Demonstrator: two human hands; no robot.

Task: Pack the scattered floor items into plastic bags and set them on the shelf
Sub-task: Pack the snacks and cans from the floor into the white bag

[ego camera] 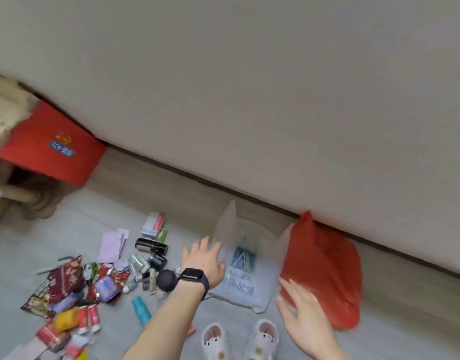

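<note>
Red plastic bag slumped against the wall base, white plastic bag with blue print standing open just left of it, touching. Left hand, fingers spread, empty, over the white bag's rim; right hand, fingers spread, empty, at the red bag's near edge. Scattered floor items heaped left: snack packets, tubes, black canister, teal bottle; white slippers below.

Both hands reached forward, fingers spread
Left hand lay over the white bag; right hand hovered just right of it
</note>
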